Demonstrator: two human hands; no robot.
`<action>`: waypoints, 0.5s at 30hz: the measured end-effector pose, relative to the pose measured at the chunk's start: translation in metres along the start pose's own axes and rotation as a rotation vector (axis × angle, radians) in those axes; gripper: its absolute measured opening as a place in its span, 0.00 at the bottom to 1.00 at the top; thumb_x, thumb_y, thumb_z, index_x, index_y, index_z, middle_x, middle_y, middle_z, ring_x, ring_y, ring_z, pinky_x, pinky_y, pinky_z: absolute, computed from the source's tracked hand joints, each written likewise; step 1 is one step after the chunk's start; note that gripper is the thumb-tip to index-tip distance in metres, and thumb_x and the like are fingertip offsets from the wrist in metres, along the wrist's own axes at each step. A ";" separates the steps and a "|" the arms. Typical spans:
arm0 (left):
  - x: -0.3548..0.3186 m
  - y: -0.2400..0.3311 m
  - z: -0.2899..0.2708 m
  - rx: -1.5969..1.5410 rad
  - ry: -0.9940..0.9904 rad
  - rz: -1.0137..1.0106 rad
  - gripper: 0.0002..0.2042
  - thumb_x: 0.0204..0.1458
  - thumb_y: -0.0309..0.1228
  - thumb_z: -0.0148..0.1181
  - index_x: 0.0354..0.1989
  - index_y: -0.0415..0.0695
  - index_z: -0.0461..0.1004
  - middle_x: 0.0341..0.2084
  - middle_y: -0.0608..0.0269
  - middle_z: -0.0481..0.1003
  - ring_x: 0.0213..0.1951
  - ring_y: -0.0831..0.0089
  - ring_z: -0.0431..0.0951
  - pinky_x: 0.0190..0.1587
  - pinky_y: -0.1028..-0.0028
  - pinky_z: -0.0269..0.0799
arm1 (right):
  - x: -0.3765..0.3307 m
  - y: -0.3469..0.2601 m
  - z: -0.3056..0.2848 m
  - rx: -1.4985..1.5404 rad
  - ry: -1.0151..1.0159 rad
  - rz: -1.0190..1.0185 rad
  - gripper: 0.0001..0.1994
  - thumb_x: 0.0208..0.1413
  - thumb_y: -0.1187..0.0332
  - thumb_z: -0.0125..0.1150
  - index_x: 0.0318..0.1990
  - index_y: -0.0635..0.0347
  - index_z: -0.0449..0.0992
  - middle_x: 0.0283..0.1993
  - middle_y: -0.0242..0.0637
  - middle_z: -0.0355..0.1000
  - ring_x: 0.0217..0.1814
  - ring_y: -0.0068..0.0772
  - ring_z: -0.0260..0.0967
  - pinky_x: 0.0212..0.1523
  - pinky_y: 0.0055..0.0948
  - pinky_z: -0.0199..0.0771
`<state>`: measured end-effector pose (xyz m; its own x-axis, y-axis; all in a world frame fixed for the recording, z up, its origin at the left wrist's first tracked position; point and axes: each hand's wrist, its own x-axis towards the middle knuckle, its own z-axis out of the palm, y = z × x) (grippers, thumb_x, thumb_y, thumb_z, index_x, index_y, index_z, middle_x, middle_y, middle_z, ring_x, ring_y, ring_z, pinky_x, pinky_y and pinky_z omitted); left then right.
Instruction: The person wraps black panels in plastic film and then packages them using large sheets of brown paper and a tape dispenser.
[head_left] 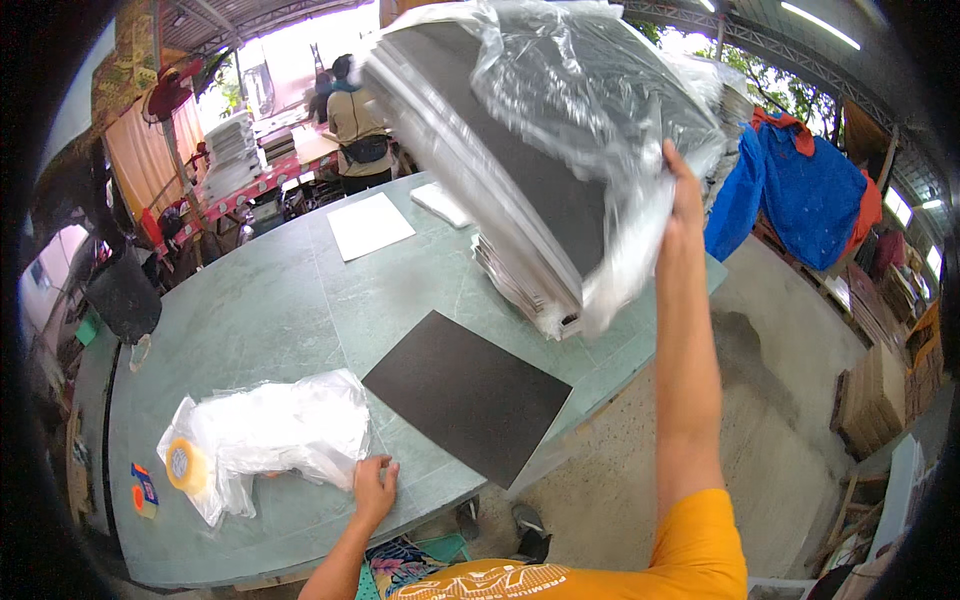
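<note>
My right hand (683, 195) is raised at the upper right, closed on the edge of a clear plastic bag (575, 85) wrapped around dark flat sheets. The bagged pack hangs tilted above the table, smeared by motion. My left hand (374, 488) rests low at the near table edge, its fingers loosely bent and apart, touching a pile of clear plastic bags (285, 425). A roll of tape (183, 465) lies on that pile's left end. Between the pile and the raised pack, a single black sheet (468, 395) lies flat, its near corner reaching past the table edge.
On the green round-edged table (270, 320) are a white sheet (370, 226), a bagged stack (510, 285) partly hidden by the raised pack, and a small blue and orange tape dispenser (144, 490). Another person (357, 130) stands beyond. Blue tarps (805, 190) cover something at the right.
</note>
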<state>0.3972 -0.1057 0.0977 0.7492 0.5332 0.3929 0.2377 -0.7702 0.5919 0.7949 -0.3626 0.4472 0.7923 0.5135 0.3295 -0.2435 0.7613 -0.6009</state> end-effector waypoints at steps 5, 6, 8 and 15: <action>-0.020 -0.012 0.013 0.180 -0.007 -0.018 0.10 0.43 0.31 0.56 0.33 0.40 0.69 0.32 0.53 0.64 0.40 0.54 0.62 0.40 0.60 0.61 | 0.093 -0.009 -0.009 -0.044 0.317 -0.079 0.17 0.53 0.60 0.51 0.43 0.65 0.66 0.44 0.49 0.68 0.45 0.49 0.65 0.47 0.51 0.64; -0.018 -0.012 0.016 0.150 -0.014 -0.065 0.11 0.43 0.31 0.56 0.34 0.41 0.68 0.33 0.53 0.62 0.40 0.53 0.62 0.40 0.60 0.61 | 0.106 -0.014 -0.019 -0.073 0.358 -0.049 0.17 0.53 0.60 0.50 0.44 0.64 0.66 0.46 0.49 0.67 0.47 0.49 0.64 0.48 0.53 0.63; -0.016 -0.009 0.019 0.177 0.006 -0.045 0.11 0.43 0.31 0.56 0.34 0.41 0.68 0.33 0.53 0.62 0.40 0.54 0.62 0.40 0.59 0.62 | 0.134 -0.016 -0.050 -0.129 0.443 0.025 0.17 0.53 0.60 0.49 0.44 0.63 0.65 0.48 0.49 0.65 0.50 0.49 0.62 0.49 0.55 0.61; -0.007 -0.002 0.019 0.281 -0.017 -0.059 0.12 0.44 0.34 0.54 0.34 0.42 0.67 0.33 0.51 0.63 0.40 0.52 0.64 0.38 0.58 0.64 | 0.201 -0.007 -0.152 -0.225 0.534 0.051 0.21 0.53 0.56 0.50 0.46 0.64 0.64 0.48 0.47 0.65 0.50 0.50 0.63 0.52 0.52 0.61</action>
<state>0.4030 -0.1145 0.0801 0.7390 0.5755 0.3502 0.4412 -0.8063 0.3940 1.0413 -0.3249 0.4071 0.9693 0.2316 -0.0821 -0.2101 0.6080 -0.7657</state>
